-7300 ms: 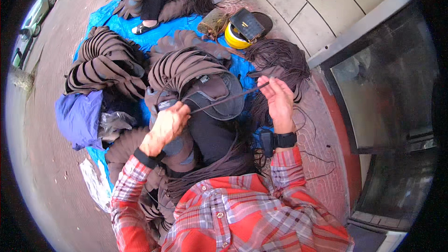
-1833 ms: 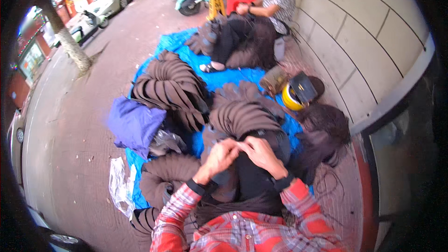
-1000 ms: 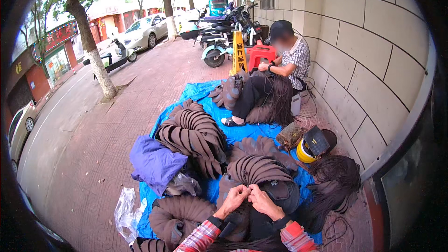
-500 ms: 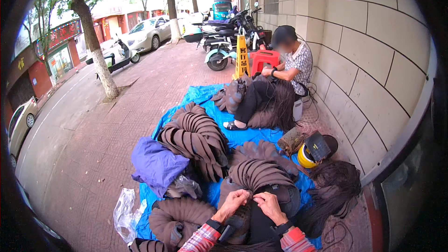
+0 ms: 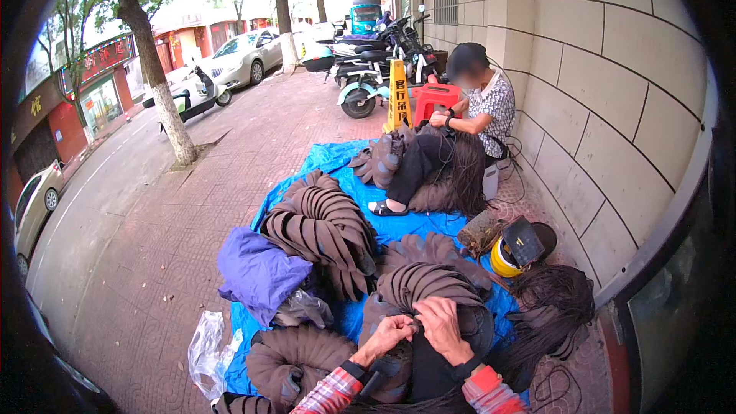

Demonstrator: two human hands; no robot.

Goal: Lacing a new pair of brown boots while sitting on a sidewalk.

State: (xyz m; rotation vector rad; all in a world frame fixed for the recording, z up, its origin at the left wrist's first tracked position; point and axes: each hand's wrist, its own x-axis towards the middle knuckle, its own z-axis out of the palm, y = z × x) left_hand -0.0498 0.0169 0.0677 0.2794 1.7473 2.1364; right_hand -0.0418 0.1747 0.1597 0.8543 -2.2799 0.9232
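Note:
In front of me my left hand [image 5: 392,334] is closed in a pinch, with a small dark piece at its fingertips that I cannot make out. My right hand [image 5: 441,323] is beside it and slightly higher, its fingers bent together; whatever they hold is too small to tell. Just beyond both hands lies a coil of overlapping brown curved flaps [image 5: 429,282]. A similar brown coil [image 5: 295,356] rests by my left forearm, and a larger brown stack [image 5: 318,226] stands farther off. A heap of dark thin cords [image 5: 548,299] lies to the right.
A blue tarp [image 5: 429,222] lies under the coils. On it are a purple cloth bundle [image 5: 261,272] and a yellow bucket [image 5: 504,259]. A clear plastic bag [image 5: 207,360] sits at left. A seated person [image 5: 491,107] works beside the wall [image 5: 606,107]. Scooters [image 5: 360,96] are parked beyond.
My right hand has risen a little and turned, its fingers now above the left fingertips. My left hand has shifted only slightly. A small dark piece now shows between the hands.

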